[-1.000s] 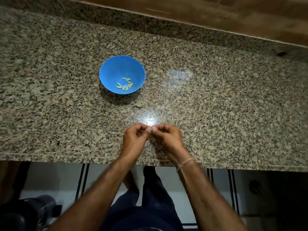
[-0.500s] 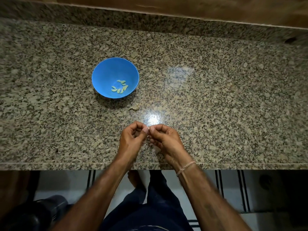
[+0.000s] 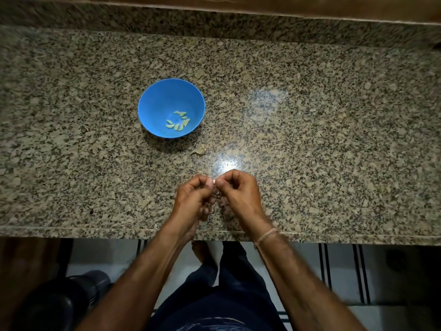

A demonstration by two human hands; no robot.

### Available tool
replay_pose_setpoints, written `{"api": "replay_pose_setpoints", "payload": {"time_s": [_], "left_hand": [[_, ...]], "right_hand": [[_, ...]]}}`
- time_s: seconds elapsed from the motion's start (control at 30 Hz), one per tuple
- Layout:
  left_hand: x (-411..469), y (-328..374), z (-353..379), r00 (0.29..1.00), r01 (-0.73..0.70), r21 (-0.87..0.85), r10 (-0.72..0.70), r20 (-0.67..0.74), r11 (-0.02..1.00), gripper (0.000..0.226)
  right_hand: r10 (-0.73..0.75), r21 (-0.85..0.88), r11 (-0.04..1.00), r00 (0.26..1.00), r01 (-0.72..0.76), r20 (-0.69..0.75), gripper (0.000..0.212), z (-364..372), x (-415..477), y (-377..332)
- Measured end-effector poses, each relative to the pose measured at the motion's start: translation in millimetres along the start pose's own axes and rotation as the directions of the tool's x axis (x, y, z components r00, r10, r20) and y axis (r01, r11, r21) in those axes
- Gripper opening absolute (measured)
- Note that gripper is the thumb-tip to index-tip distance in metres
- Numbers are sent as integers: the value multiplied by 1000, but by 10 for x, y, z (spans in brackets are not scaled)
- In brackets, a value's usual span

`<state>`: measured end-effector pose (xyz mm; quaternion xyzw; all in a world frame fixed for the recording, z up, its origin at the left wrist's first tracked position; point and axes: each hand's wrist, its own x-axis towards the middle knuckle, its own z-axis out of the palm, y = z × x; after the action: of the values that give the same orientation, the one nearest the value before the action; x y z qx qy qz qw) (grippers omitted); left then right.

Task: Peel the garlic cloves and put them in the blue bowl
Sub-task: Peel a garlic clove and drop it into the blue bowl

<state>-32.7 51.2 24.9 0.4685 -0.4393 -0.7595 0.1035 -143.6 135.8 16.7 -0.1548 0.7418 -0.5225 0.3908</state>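
While the blue bowl sits left of centre on the counter holding peeled cloves, my left grip and right grip both pinch one garlic clove near the front edge. I'd steady it leftward and lift skin with the right thumbnail. It shows only as a small pale sliver.

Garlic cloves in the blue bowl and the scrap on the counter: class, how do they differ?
The cloves are several; the scrap is single. The cloves look pale yellow-green and smooth; the scrap looks tan and crumpled. The cloves lie inside the bowl; the scrap lies on the counter.
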Motion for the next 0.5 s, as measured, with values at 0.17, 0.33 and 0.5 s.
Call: {"api": "replay_pose_setpoints", "payload": {"time_s": [0.17,0.33,0.5], "left_hand": [[-26,12,10,1000,12,43,-13,28,999,30],[-40,-14,6,915,-370,522,400,60,768,23],[5,-48,85,993,91,-8,-90,72,996,28]], "right_hand": [[-88,-128,989,995,80,-57,12,20,-16,25],[86,82,993,996,-83,-32,29,42,-100,12],[-308,-385,889,946,249,-98,27,53,-173,-17]]}}
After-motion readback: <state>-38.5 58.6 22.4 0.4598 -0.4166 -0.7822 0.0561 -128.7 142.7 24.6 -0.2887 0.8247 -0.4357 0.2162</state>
